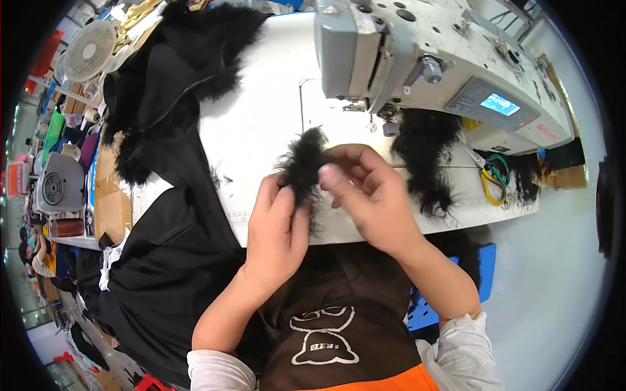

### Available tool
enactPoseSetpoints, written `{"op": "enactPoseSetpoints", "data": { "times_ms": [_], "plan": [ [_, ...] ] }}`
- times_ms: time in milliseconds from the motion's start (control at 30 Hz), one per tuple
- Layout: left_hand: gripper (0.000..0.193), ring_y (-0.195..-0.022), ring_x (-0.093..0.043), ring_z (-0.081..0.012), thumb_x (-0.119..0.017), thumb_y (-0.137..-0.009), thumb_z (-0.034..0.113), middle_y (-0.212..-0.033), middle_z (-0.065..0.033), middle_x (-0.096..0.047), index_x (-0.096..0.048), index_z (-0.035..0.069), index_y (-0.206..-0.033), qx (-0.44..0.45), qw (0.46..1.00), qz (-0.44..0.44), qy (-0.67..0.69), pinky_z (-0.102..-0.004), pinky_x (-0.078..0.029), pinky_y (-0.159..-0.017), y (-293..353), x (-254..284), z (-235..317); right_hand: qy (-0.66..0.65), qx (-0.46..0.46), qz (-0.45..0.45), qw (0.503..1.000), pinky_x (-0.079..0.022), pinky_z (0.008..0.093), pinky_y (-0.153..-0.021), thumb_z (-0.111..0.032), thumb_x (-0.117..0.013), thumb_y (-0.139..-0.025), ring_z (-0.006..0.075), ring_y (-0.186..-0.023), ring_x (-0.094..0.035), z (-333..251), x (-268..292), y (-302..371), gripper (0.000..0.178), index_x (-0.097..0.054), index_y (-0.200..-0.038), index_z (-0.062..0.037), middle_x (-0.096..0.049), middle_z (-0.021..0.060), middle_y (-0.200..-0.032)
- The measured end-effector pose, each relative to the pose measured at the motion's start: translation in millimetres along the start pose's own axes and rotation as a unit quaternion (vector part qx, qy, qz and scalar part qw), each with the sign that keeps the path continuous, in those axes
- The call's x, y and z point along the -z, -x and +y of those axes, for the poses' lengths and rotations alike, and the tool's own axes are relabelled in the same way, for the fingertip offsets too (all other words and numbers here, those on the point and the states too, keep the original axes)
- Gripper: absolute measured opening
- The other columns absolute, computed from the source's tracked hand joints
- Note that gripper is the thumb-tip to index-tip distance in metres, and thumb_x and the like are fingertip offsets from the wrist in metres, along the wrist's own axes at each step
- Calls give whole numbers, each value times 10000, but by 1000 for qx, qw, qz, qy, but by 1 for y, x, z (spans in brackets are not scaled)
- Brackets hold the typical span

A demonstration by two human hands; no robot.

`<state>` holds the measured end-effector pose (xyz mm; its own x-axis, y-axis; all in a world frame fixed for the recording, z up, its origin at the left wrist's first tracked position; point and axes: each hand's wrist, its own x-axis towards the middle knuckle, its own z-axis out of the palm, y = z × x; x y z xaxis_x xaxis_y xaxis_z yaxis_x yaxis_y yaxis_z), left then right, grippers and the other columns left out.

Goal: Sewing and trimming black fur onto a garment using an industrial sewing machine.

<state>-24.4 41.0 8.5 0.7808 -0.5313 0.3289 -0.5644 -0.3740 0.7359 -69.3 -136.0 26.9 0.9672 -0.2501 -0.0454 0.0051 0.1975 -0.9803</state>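
Observation:
Between my two hands, over the front of the white sewing table (261,111), is a small strip of black fluffy fur trim (303,156). My left hand (277,218) is closed around its lower end. At its upper right side, my right hand (368,195) pinches the edge with thumb and fingers, slightly blurred. The sewing machine (417,58) stands just beyond, its needle area to the upper right of my hands. Another piece of black fur (427,163) lies on the table right of my right hand.
Scissors with yellow and green handles (493,179) lie at the right. A black garment with fur edging (176,85) covers the left side and hangs down toward my lap. Farther left are a white fan (89,51) and a grey box-shaped device (62,182). Blue plastic (424,313) shows below the table.

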Motion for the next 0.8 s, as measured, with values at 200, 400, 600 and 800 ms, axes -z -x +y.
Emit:
{"op": "enactPoseSetpoints", "data": {
  "times_ms": [200, 400, 600, 800],
  "plan": [
    [352, -1060, -645, -417, -800, -859, 43, -1252, -238, -619, -642, -65, -1155, -51, 994, -21, -90, -450, -543, -908, -4, -3, 5, 13, 21, 21, 999, -539, 253, -765, -149, -740, -1041, 51, -882, -608, 5, 8, -1, 202, -745, -1137, 28, -745, 11, -960],
    [142, -825, -680, -243, -800, -948, 64, -995, -156, -704, -707, -42, -967, 31, 998, 44, 42, -301, -531, -747, -16, 16, 0, 138, -29, 60, 988, -504, 246, -959, -205, -699, -1076, 68, -1056, -633, 7, 68, -1, 326, -746, -1309, 18, -772, 21, -1115],
    [118, -751, -626, -200, -769, -962, 22, -913, -128, -686, -683, -41, -912, 26, 998, 20, 44, -274, -496, -700, -24, 18, -13, 122, -10, -3, 993, -493, 246, -712, -187, -762, -1017, 44, -793, -577, -2, 69, -5, 333, -718, -1254, 44, -736, 10, -877],
    [127, -680, -594, -163, -775, -935, -3, -880, -104, -662, -674, -14, -861, -16, 999, -41, 20, -267, -467, -635, -26, 13, -11, 176, 5, -52, 983, -433, 303, -611, -244, -746, -1016, 76, -677, -485, 7, 51, -18, 282, -755, -1057, 34, -645, 39, -717]
  ]
}}
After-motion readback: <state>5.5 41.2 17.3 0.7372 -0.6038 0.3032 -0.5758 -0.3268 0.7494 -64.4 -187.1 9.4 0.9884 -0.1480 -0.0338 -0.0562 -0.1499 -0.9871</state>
